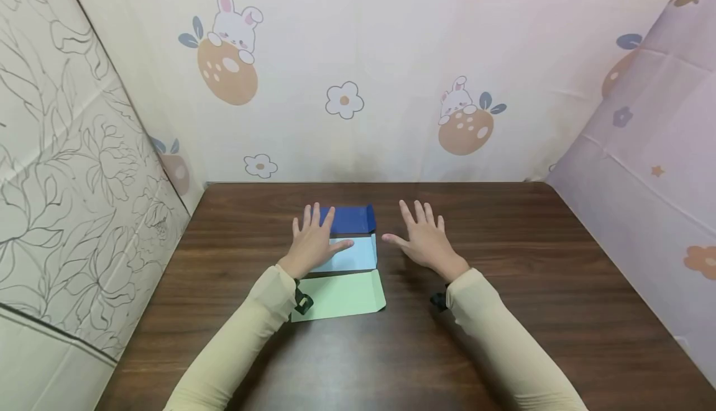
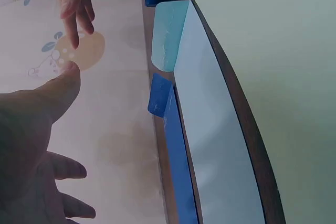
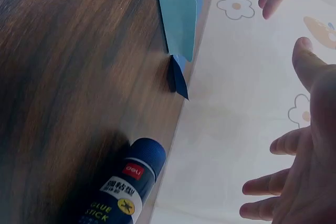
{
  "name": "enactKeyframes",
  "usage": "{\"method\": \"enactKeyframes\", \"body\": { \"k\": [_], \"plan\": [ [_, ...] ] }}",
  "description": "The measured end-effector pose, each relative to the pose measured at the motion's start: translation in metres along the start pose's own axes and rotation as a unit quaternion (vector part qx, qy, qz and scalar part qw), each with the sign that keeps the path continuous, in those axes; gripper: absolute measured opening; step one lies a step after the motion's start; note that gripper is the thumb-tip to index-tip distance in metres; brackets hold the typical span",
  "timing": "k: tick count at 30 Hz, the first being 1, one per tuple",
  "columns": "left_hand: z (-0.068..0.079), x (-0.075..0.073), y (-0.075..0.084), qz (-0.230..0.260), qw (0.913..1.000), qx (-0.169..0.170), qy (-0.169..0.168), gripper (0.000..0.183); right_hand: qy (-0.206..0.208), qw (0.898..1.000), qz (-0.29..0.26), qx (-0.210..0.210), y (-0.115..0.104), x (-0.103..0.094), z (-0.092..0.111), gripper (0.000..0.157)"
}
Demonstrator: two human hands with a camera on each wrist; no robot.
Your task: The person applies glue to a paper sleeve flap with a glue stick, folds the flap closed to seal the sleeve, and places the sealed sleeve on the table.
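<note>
Three paper envelopes lie in a column on the table: a dark blue envelope (image 1: 349,219) farthest back, a light blue envelope (image 1: 359,255) in the middle and a light green envelope (image 1: 342,298) nearest. Each has a flap at its right end. My left hand (image 1: 310,246) hovers over the left part of the two blue ones, fingers spread, holding nothing. To the right of the envelopes, my right hand (image 1: 429,243) is held out with spread fingers and grips nothing. A dark blue glue stick (image 3: 118,195) shows near it in the right wrist view; the right arm hides it from the head view.
The brown wooden table (image 1: 559,311) extends to both sides and the front. Behind it hangs a pale curtain (image 1: 391,137) printed with rabbits and flowers, and more printed panels close off the left and right sides.
</note>
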State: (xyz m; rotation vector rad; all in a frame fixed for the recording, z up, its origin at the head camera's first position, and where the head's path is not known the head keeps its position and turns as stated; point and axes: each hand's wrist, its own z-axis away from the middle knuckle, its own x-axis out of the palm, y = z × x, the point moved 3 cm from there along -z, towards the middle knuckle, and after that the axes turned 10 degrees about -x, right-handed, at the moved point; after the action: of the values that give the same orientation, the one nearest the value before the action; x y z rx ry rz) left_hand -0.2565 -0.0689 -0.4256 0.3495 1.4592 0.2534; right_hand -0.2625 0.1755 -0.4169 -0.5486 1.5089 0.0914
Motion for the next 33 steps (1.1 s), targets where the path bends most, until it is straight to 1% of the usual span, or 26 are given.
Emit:
{"method": "enactKeyframes", "body": {
  "k": [10, 18, 25, 28, 33],
  "plan": [
    [0.009, 0.001, -0.002, 0.015, 0.9991, 0.039, -0.004, 0.089, 0.006, 1.000, 0.000, -0.001, 0.009, -0.002, 0.010, 0.094],
    [0.016, 0.000, -0.003, 0.022, 0.9986, 0.046, -0.009, 0.085, 0.013, 1.000, 0.003, 0.006, 0.020, -0.003, 0.018, 0.093],
    [0.025, 0.001, -0.006, 0.024, 0.9984, 0.047, -0.022, 0.082, 0.007, 1.000, 0.002, 0.009, 0.026, 0.001, 0.022, 0.090],
    [0.029, 0.003, -0.006, 0.022, 0.9981, 0.054, -0.020, 0.081, 0.004, 1.000, 0.008, 0.006, 0.029, 0.003, 0.024, 0.090],
    [0.030, 0.005, -0.006, 0.003, 0.9975, 0.069, -0.011, 0.079, -0.001, 1.000, 0.016, 0.006, 0.033, 0.005, 0.026, 0.089]
  ]
}}
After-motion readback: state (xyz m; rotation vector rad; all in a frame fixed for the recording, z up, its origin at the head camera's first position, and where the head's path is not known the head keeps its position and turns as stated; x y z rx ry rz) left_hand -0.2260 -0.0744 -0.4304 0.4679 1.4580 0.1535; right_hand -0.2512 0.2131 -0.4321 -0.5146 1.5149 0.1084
